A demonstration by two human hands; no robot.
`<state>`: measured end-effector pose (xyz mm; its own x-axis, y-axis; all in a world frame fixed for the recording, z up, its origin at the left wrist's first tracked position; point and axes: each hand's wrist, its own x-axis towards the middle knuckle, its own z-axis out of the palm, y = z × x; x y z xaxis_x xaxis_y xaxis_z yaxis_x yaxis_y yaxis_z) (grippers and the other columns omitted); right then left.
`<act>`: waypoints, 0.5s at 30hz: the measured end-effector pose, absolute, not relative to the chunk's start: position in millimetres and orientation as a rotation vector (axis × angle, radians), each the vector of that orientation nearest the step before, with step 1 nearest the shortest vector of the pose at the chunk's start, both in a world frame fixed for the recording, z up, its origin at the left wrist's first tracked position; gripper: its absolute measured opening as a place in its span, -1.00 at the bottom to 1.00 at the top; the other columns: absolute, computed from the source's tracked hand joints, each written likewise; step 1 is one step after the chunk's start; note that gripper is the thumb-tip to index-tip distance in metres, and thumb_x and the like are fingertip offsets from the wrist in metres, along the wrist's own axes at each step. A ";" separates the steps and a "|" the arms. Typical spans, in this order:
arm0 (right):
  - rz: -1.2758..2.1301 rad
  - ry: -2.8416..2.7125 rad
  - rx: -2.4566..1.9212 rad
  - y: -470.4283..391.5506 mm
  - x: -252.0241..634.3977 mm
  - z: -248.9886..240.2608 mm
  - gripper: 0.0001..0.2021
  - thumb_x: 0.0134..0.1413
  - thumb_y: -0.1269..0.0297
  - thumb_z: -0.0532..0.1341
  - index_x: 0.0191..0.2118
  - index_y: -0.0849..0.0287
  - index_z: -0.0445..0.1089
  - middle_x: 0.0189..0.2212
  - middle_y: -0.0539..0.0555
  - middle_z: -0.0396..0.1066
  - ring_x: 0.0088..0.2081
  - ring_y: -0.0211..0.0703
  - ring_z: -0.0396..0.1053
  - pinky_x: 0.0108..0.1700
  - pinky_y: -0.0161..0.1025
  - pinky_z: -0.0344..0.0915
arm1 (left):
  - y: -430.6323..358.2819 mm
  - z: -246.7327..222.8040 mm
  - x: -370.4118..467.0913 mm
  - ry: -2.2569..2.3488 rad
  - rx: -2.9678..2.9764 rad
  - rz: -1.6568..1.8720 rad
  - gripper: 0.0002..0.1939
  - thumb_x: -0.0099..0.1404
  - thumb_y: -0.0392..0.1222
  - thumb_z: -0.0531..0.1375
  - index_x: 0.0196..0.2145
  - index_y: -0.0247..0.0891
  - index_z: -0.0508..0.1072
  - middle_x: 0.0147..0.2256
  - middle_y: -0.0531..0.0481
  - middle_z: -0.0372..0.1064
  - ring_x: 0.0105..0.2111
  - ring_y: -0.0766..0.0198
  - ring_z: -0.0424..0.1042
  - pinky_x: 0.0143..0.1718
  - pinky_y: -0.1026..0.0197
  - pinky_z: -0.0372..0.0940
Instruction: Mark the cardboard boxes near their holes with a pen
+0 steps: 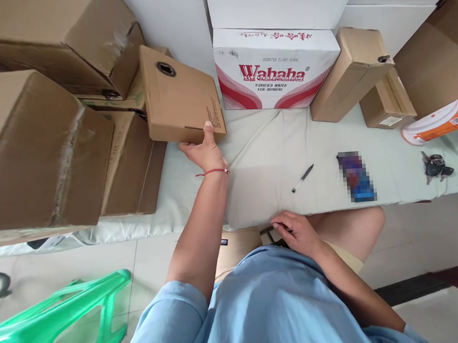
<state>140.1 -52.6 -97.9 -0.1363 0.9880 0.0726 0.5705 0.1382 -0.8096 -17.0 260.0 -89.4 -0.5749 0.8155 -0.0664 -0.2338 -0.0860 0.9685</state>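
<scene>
My left hand (205, 152) grips the near lower edge of a brown cardboard box (181, 99), its thumb pressed on the front face and its fingers underneath. The box has a dark-rimmed round hole near its top and small printing by the right edge. It is tilted and sits against other cartons on the left. Down at the table's front edge, above my lap, my right hand (297, 232) rests with curled fingers and no object visible in it. A black-and-clear pen (303, 178) lies on the cloth beyond that hand.
Stacked cartons (29, 152) crowd the left. Behind stands a white and red Wahaha water carton (273, 70), with a tall brown box (345, 76) and a small box (388, 102) to its right. A blurred-out phone-like object (356, 176), keys (437, 165), an orange-white can (439, 121) and a green stool (67, 321) also show.
</scene>
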 end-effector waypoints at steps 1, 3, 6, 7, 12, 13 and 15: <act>0.848 -1.783 -1.508 -52.3 139.8 -97.8 -0.79 0.56 0.32 0.16 -0.05 0.11 0.58 -0.28 0.09 0.61 -0.29 -0.16 0.54 -0.22 -0.24 0.46 | 258.2 -87.0 -14.1 1.365 0.619 1.736 -0.28 0.35 -0.06 0.53 0.26 -0.13 0.22 0.34 -0.24 0.40 0.33 0.11 0.51 0.32 0.07 0.50; 0.858 -1.769 -1.523 -52.1 139.0 -97.4 -0.78 0.56 0.30 0.16 -0.06 0.10 0.59 -0.30 0.09 0.60 -0.30 -0.16 0.54 -0.22 -0.23 0.46 | 254.1 -80.5 -9.1 1.281 0.521 1.659 -0.28 0.36 -0.04 0.53 0.28 -0.07 0.23 0.36 -0.20 0.40 0.33 0.07 0.51 0.25 0.02 0.57; 0.871 -1.741 -1.540 -52.6 137.9 -97.0 -0.76 0.57 0.27 0.15 -0.06 0.09 0.60 -0.30 0.09 0.60 -0.32 -0.15 0.53 -0.26 -0.23 0.44 | 249.1 -66.5 -4.9 1.247 0.378 1.543 -0.33 0.38 -0.11 0.51 0.27 -0.01 0.25 0.44 -0.16 0.33 0.33 0.07 0.51 0.14 0.00 0.63; 0.875 -1.735 -1.545 -52.9 137.7 -97.2 -0.75 0.57 0.27 0.15 -0.06 0.08 0.60 -0.30 0.09 0.60 -0.32 -0.15 0.53 -0.27 -0.23 0.43 | 247.5 -61.4 -4.7 1.249 0.351 1.522 -0.33 0.37 -0.13 0.51 0.26 0.00 0.27 0.45 -0.16 0.31 0.33 0.06 0.50 0.12 0.00 0.64; 0.849 -1.724 -1.558 -53.3 136.8 -101.8 -0.75 0.56 0.25 0.15 -0.06 0.09 0.61 -0.32 0.08 0.58 -0.37 -0.17 0.50 -0.32 -0.23 0.40 | 230.2 -43.8 -9.3 1.270 0.413 1.477 -0.43 0.32 0.07 0.54 0.16 -0.08 0.45 0.39 -0.13 0.39 0.29 0.02 0.52 0.07 0.03 0.66; 0.838 -1.720 -1.560 -52.9 136.5 -102.8 -0.75 0.56 0.25 0.15 -0.05 0.09 0.61 -0.32 0.08 0.57 -0.38 -0.17 0.49 -0.32 -0.23 0.40 | 224.4 -43.3 -10.5 1.272 0.422 1.453 -0.43 0.32 0.11 0.53 0.14 -0.09 0.47 0.36 -0.12 0.42 0.26 0.02 0.54 0.04 0.05 0.66; 0.822 -1.712 -1.560 -51.8 136.0 -104.3 -0.75 0.56 0.25 0.15 -0.05 0.09 0.61 -0.32 0.08 0.57 -0.38 -0.17 0.49 -0.32 -0.22 0.40 | 212.6 -45.9 -12.1 1.274 0.381 1.377 -0.45 0.33 0.15 0.51 0.13 -0.10 0.50 0.31 -0.12 0.48 0.18 0.02 0.59 -0.01 0.08 0.68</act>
<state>136.0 -51.8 -104.3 -0.0598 0.9962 0.0634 0.5735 0.0862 -0.8147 -12.1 212.6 -45.9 -0.2842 0.8544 -0.4350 -0.4999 0.2551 0.8276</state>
